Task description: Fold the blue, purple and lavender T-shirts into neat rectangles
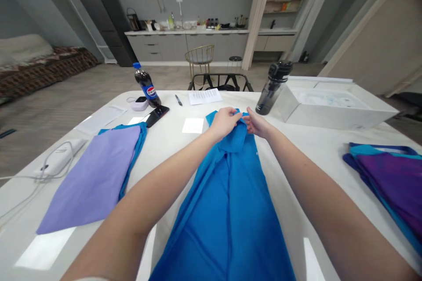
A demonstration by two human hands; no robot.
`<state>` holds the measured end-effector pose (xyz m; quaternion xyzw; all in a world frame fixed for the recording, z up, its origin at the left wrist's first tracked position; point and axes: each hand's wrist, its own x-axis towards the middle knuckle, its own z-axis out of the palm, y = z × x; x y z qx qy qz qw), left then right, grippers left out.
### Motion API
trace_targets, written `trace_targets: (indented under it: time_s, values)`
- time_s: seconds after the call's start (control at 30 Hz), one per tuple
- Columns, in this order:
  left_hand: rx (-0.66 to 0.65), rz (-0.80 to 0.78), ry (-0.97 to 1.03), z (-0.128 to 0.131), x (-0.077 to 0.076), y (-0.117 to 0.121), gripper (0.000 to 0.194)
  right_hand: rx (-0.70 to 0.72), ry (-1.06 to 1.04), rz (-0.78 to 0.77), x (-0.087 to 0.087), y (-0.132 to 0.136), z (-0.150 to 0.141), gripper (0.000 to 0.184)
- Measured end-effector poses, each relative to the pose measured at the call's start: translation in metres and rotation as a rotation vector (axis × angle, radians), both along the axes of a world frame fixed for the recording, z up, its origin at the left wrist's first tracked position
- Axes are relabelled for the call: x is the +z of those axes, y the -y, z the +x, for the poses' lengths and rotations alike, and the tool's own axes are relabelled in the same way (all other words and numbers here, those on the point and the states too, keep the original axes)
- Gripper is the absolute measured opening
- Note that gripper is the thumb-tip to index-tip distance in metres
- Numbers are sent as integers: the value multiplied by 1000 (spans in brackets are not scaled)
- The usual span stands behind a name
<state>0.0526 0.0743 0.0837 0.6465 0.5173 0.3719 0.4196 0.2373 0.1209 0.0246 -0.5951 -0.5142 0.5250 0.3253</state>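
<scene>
Blue garment: left hand, right hand pinching far end; bottle bears Pepsi logo.

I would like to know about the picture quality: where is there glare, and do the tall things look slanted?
Head view: bright glare patches on the white table, lower left and lower right; head view: wide-angle distortion seems to make the dark fridge and cola bottle lean outward; head view: creases in the blue garment show clearly.

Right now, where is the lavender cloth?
In the head view, the lavender cloth lies at left on the table, atop blue fabric, nearer than the phone.
</scene>
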Motion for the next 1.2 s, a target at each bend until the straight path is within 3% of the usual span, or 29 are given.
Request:
trace_targets:
  time_s: [0.07,0.13,0.2,0.33,0.43,0.53,0.7,0.8,0.9,1.03,1.1,1.2]
  values:
    - [4,26,-221,14,-23,-13,33,-53,32,-57,-7,20,31,81]
    - [74,145,-507,9,-44,-26,32,-116,152,-19,-16,36,46,82]
    - [104,268,-790,-8,-59,-38,34,-155,375,119,-25,45,45,74]
    - [72,220,-1028,-47,-75,-57,41,-83,710,354,-32,46,21,57]
    - [66,187,-1048,-64,-82,-65,41,0,783,402,-35,41,5,48]
    - [115,172,-1015,-73,-87,-68,37,-7,828,426,-38,40,-3,32]
    - [174,182,-879,-77,-83,-70,30,-67,530,456,-33,39,0,18]
    - [257,257,-762,-67,-73,-79,31,-207,434,461,-20,25,7,25]
    - [337,227,-767,-49,-67,-89,30,-332,545,462,-12,-1,14,27]
    - [440,170,-827,-30,-72,-87,35,-303,767,303,-24,-20,14,26]
    - [381,283,-842,-29,-78,-78,40,-285,861,305,-33,-14,10,35]
    - [16,408,-863,-39,-88,-65,38,-287,979,465,-42,8,2,46]
